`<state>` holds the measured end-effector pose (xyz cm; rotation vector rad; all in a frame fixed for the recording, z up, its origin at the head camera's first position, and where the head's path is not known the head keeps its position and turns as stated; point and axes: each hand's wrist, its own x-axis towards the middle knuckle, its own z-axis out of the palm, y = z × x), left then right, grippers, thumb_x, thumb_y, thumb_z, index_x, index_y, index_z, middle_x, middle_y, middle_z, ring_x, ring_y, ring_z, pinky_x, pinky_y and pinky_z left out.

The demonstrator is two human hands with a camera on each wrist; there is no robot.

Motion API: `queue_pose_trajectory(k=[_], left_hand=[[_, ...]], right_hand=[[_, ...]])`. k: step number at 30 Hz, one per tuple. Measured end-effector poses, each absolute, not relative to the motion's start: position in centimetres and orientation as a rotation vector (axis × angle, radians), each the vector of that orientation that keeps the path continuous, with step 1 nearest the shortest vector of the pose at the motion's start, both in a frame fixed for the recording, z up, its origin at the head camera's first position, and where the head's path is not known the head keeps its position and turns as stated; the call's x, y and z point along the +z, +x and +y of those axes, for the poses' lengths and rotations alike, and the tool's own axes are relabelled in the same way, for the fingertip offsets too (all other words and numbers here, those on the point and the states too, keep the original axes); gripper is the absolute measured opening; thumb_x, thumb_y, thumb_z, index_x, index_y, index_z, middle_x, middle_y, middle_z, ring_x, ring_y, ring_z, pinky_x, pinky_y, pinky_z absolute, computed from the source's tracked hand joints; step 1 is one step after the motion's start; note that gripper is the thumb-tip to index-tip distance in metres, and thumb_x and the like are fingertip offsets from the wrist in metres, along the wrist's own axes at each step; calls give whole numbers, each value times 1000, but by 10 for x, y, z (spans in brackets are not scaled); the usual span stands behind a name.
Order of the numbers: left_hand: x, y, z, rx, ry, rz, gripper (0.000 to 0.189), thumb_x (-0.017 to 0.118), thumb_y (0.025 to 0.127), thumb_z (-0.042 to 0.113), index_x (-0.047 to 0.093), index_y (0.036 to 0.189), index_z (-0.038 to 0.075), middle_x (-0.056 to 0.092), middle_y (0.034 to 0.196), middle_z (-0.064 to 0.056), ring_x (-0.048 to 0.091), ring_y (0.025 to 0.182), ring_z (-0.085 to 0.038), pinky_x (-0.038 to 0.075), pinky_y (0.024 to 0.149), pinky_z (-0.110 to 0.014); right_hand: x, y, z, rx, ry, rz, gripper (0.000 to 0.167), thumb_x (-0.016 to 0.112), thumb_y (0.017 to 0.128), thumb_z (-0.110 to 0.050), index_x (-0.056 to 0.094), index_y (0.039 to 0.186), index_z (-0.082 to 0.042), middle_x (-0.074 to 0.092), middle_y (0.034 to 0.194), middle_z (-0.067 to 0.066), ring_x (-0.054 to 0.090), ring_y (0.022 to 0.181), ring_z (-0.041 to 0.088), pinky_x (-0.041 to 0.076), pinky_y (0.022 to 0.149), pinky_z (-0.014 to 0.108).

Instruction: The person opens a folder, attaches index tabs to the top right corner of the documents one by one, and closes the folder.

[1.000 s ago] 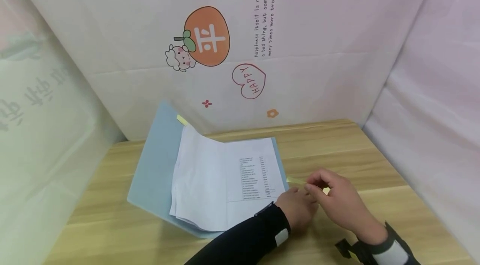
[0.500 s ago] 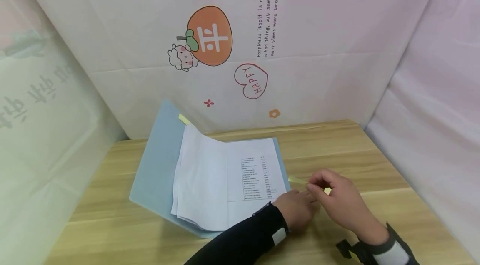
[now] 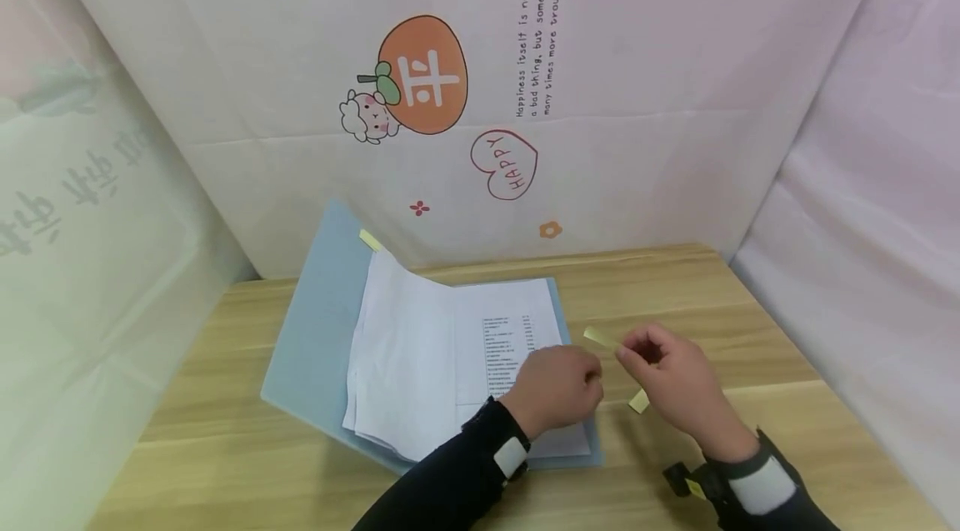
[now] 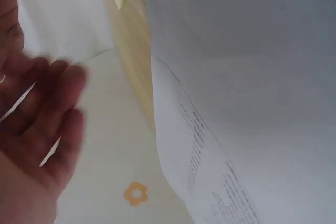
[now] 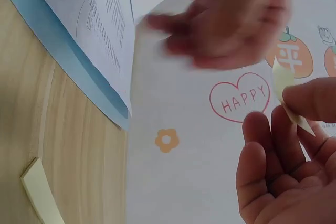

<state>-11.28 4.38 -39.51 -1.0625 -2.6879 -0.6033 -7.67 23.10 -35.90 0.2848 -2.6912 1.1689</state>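
Observation:
A light blue folder (image 3: 311,339) lies open on the wooden table with its left cover raised. Inside are white sheets (image 3: 397,356), and a printed page (image 3: 498,302) faces up on the right. My right hand (image 3: 678,385) pinches a pale yellow sticky note strip (image 5: 283,85) between thumb and index finger, just right of the folder. My left hand (image 3: 558,385) is above the printed page, its fingers loosely bent with nothing in them; it partly covers the text and looks blurred in the right wrist view. Beneath my right hand, a small yellow sticky note pad (image 3: 639,402) lies on the table.
Another yellow sticky tab (image 3: 370,240) sticks out from the top of the turned sheets. A printed white cloth (image 3: 637,97) hangs behind the table (image 3: 750,331), with more white cloth at both sides. Table surface extends right of the folder.
My left hand has lifted from the table by the note pad and moved left over the page, uncovering the pad. My right hand has risen slightly with the sticky note strip.

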Motion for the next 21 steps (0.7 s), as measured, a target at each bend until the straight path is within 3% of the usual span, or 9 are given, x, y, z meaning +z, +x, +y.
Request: queue_pose_trajectory(k=[5, 10, 13, 18, 21], left_hand=[[-389, -113, 25, -1052, -714, -2356, 9, 61, 88, 11, 70, 87, 12, 58, 70, 10, 47, 56, 2, 38, 51, -12], [-384, -118, 12, -1507, -606, -2346, 23, 61, 95, 17, 69, 115, 7, 65, 92, 4, 58, 74, -3, 50, 67, -19], [-385, -120, 6, -1679, -600, -2359, 20, 62, 97, 22, 71, 111, 11, 65, 93, 7, 59, 79, -5, 51, 70, -24], [-384, -119, -2, -1783, -572, -2405, 16, 62, 99, 27, 71, 96, 14, 64, 82, 9, 58, 73, -9, 49, 65, -27], [-385, -119, -7, -1875, -533, -2432, 19, 61, 100, 30, 71, 96, 13, 65, 81, 8, 62, 74, -11, 50, 65, -29]], right_hand=[[-357, -80, 223, 1190, 238, -2703, 15, 63, 99, -27, 65, 100, -12, 61, 85, 0, 56, 76, 19, 47, 64, 31], [-356, -84, 209, 1206, 288, -2695, 8, 65, 98, -22, 64, 98, -14, 60, 84, 0, 54, 75, 20, 48, 62, 31], [-355, -87, 200, 1212, 316, -2702, 5, 66, 97, -19, 64, 96, -15, 60, 84, -1, 54, 74, 20, 48, 62, 32], [-355, -90, 191, 1220, 327, -2728, 3, 66, 96, -16, 64, 94, -15, 59, 83, -1, 54, 74, 20, 48, 61, 32], [-356, -92, 187, 1253, 341, -2745, 5, 67, 96, -18, 64, 96, -14, 60, 82, 0, 54, 71, 20, 47, 59, 32]])
